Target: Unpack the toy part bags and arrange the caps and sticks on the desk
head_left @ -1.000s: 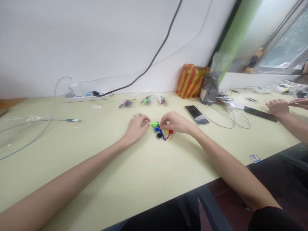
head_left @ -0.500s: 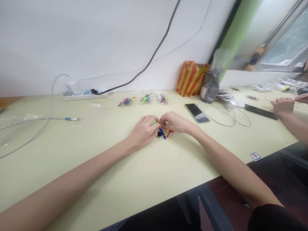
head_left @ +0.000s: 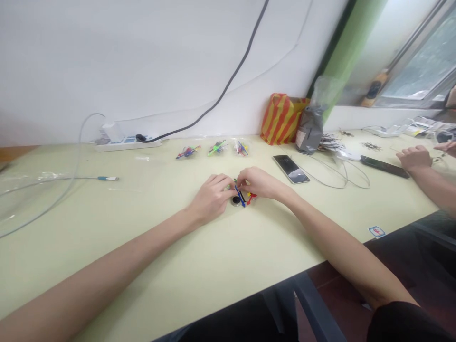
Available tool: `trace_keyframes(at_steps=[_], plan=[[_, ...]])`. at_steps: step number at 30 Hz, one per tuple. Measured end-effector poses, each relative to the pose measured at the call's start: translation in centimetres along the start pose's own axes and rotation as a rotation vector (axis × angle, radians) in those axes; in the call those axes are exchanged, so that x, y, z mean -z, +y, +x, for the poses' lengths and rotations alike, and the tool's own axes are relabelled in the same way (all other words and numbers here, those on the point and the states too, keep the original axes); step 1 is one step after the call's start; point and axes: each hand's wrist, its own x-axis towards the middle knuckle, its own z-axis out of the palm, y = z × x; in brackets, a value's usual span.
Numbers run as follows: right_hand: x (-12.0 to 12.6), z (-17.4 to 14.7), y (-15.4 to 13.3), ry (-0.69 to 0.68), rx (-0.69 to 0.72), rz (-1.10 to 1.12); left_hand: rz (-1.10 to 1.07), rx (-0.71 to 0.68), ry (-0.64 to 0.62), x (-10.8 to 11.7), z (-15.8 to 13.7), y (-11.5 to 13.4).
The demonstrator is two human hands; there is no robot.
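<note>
One blue arrow (head_left: 240, 195); tip near-right.

Head view, forward and down, table (head_left: 199, 266) below

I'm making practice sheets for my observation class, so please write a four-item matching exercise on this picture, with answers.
Column one
1. loose blue arrow
2. silver-edged phone
3. striped bag
4. power strip

Column two
A. red and yellow
B. has a black cable plugged into it
C. at the fingers of the left hand and right hand
D. lying flat, screen up

Right pairs: 1-C, 2-D, 3-A, 4-B
</note>
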Motion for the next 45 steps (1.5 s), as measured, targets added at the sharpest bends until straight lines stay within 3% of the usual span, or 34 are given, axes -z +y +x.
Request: trace_keyframes(at_steps=[9,18,23,31,36,41,45], plan=[[0.7,-0.2,-0.6,0.091,0.07,-0.004,-0.015,-0.011,-0.07,0.0,0.0,0.1],[0.7,-0.6,-1.4,0.21,0.166,0.159,0.05,0.015,0.053,0.1,0.1,0.3],[0.9,-0.4,-0.8,0.299,0.168,0.227,0.056,0.132,0.117,0.0,0.1,0.3],[0.5,-0.1,-0.1,0.534,0.092,0.247,-0.072,0.342,0.086,-0.2,0.3,-0.4],[0.0,0.1,0.6,0.612,-0.01,0.252,-0.143,0.475,0.064,-0.9,0.2,-1.4],[0.2,-0.1,0.1,0.68,-0.032,0.253,-0.286,0.557,0.127,-1.5,-0.2,-2.8],[0.2,-0.1,-0.3,0.721,-0.038,0.25,-0.241,0.757,0.155,-1.1,-0.1,-3.2]])
